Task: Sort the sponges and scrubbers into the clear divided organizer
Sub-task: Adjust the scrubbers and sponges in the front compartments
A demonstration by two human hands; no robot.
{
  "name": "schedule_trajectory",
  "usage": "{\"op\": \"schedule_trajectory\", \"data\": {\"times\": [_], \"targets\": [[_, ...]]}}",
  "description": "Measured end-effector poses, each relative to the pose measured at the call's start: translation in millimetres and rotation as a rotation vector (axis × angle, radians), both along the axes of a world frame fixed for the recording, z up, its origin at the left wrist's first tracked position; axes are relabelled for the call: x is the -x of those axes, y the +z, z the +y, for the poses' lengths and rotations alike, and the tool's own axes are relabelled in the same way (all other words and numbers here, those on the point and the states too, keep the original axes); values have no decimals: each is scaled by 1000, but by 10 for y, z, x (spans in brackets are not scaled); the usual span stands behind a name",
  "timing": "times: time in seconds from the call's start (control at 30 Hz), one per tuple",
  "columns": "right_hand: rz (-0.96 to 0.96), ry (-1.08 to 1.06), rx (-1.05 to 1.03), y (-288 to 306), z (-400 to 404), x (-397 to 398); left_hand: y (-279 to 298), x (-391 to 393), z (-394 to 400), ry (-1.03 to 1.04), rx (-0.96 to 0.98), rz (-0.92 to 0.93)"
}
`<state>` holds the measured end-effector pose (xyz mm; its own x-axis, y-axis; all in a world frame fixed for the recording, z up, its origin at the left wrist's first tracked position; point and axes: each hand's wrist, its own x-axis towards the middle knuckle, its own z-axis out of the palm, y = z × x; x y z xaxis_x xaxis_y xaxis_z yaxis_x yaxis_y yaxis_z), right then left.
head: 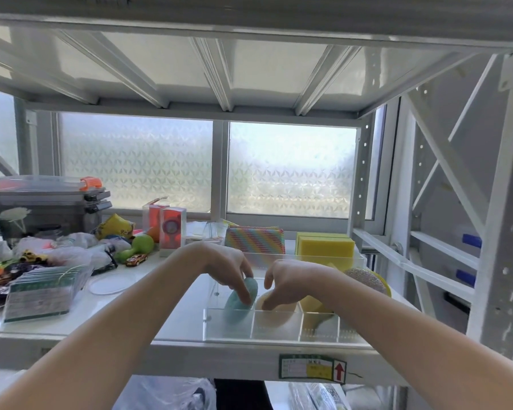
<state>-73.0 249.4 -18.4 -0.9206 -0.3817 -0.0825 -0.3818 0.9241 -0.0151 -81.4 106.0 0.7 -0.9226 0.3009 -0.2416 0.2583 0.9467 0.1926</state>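
The clear divided organizer (279, 335) sits on the white shelf at the front right. My left hand (228, 266) reaches into its left compartment, fingers on a teal sponge (239, 303) that stands on edge there. My right hand (293, 279) has its fingers on a beige sponge (274, 306) in the compartment beside it. A yellow sponge (311, 306) lies further right, and a glittery round scrubber (365, 279) sits at the right end. Rainbow striped cloths (253, 239) and stacked yellow sponges (326, 245) stand upright at the organizer's back.
Toy cars, plastic bags and a green toy (137, 247) clutter the shelf's left side. A clear card box (42, 294) stands front left, grey lidded bins (45, 208) behind. White shelf posts (498, 232) rise at the right, a shelf close overhead.
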Motion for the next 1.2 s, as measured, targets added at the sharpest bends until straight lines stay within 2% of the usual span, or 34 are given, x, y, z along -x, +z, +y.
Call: {"op": "schedule_trajectory", "data": {"times": [0.47,0.7,0.97,1.2], "targets": [[2,-11,17,-22,11,11,-2,-44,16,-2,13,13],[46,-34,118,46,90,-43,30,-103,-8,31,-18,40],[125,-60,207,163,290,-194,120,-264,-20,23,-85,131],[274,-75,310,361,599,-448,243,-626,-36,-11,-107,358]]}}
